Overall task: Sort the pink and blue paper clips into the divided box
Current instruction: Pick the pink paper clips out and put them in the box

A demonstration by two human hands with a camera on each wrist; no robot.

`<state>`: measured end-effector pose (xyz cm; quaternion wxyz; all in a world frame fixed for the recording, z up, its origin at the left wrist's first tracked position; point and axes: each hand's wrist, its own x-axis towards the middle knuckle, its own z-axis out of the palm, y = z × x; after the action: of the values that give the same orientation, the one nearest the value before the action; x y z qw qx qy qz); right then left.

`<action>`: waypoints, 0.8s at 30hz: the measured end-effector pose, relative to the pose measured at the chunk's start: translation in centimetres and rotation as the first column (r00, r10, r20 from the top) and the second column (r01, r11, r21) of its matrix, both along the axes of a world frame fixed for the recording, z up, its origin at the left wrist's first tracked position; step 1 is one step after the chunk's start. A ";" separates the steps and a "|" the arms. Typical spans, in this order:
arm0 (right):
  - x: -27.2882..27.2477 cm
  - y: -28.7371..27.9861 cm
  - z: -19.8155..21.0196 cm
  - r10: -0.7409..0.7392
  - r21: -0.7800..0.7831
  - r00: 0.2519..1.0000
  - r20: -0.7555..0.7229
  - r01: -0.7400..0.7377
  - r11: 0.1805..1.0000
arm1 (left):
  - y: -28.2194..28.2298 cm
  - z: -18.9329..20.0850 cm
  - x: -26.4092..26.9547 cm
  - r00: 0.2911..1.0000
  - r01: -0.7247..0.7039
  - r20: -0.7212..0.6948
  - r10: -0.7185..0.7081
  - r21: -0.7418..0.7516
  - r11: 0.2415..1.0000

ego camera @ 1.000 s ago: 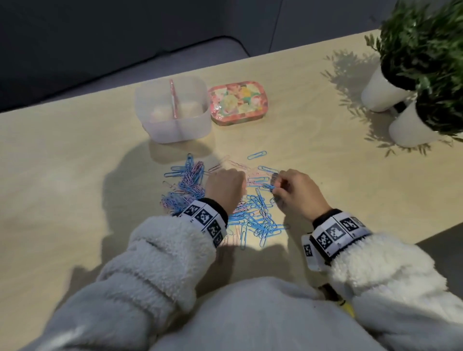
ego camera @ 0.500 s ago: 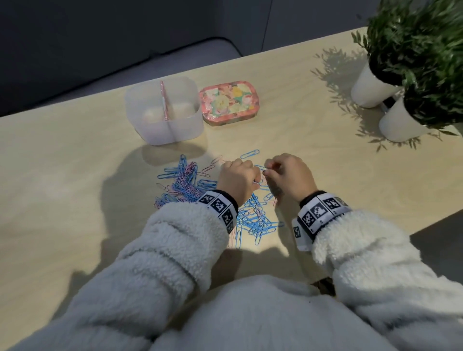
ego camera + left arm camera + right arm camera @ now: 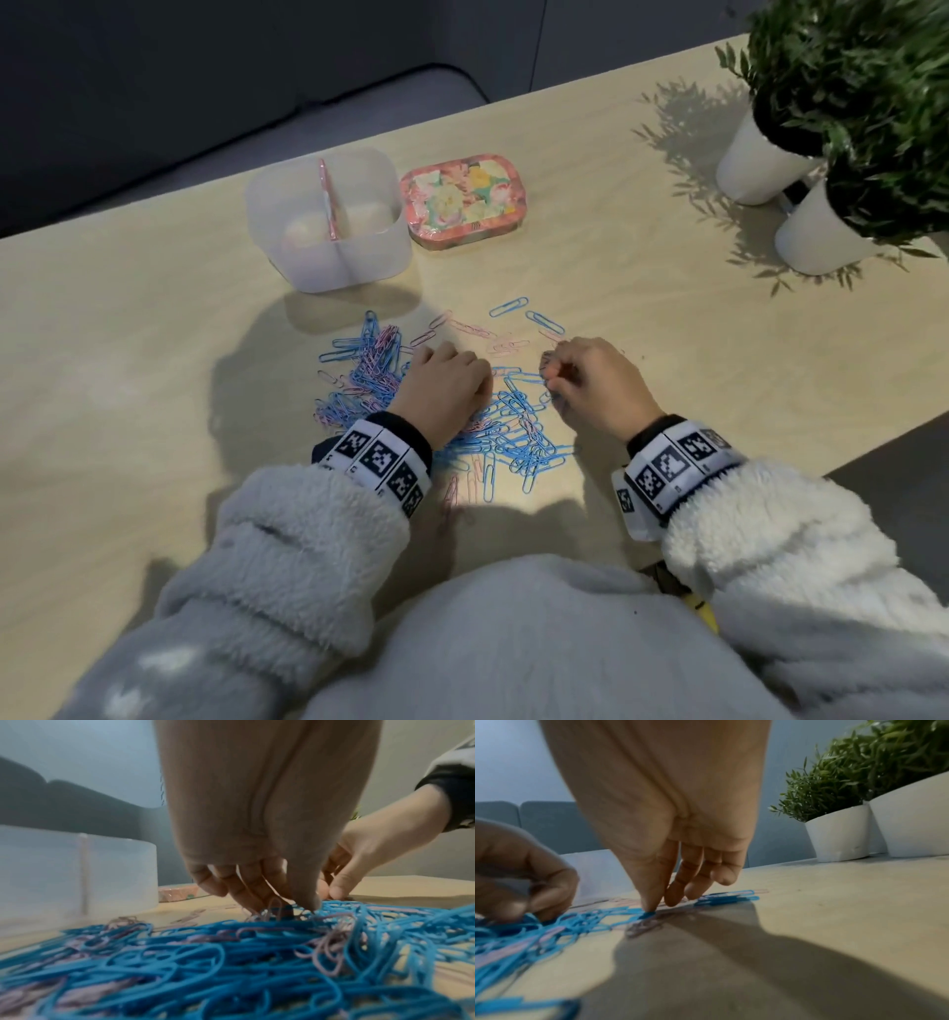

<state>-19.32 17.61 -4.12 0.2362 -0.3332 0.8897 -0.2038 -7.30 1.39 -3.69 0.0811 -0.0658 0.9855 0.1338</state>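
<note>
On the table's centre | our left hand pinches pink clips | right hand pinches a blue clip | divided box at 11 o'clock

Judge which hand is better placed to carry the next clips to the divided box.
Left, probably. The left hand works the side of the clip pile nearer the divided box, which stands ahead and to the left. The right hand sits farther off and would cross over it.

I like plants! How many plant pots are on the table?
2: both white, at the table's far right corner, one pot behind, the other pot nearer, side by side.
</note>
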 end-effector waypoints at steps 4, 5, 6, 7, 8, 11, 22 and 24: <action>0.3 0.6 -0.5 -0.066 -0.026 0.997 -0.026 0.065 0.998 | 0.0 0.0 -0.9 1.000 -0.001 0.012 0.001 -0.030 1.000; 0.3 0.6 -0.4 -0.050 -0.022 0.998 -0.034 0.049 0.999 | 0.4 -0.1 -1.6 1.000 0.002 0.004 -0.002 -0.034 0.999; 0.3 0.6 -0.4 -0.019 -0.011 0.999 -0.051 0.018 1.000 | 0.8 -0.3 -2.1 1.000 0.011 -0.016 -0.012 -0.033 0.999; 0.3 0.6 -0.3 0.020 0.007 0.997 -0.069 -0.019 1.000 | 1.3 -0.4 -2.7 0.999 0.028 -0.037 -0.029 -0.032 0.999; 0.3 0.6 -0.2 0.058 0.021 0.995 -0.086 -0.056 0.998 | 1.8 -0.3 -2.9 0.996 0.059 -0.064 -0.061 -0.033 0.998; 0.4 0.8 -0.2 0.150 0.043 0.983 -0.105 -0.146 0.988 | 2.5 -0.7 -3.0 0.989 0.141 -0.037 -0.144 -0.075 0.987; 0.7 4.0 -0.6 -0.017 -0.122 1.000 -0.024 0.014 0.992 | 2.2 -1.2 -0.7 0.965 0.152 -0.184 -0.187 -0.187 0.970; 1.3 3.8 -0.7 0.050 -0.060 0.998 -0.023 -0.052 0.997 | 3.1 -1.4 -1.2 0.950 0.196 -0.210 -0.229 -0.169 0.966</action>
<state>-18.03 21.43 -4.79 0.2215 -0.3650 0.8768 -0.2211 -8.55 4.46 -5.08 -0.0234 0.0509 0.9967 0.0581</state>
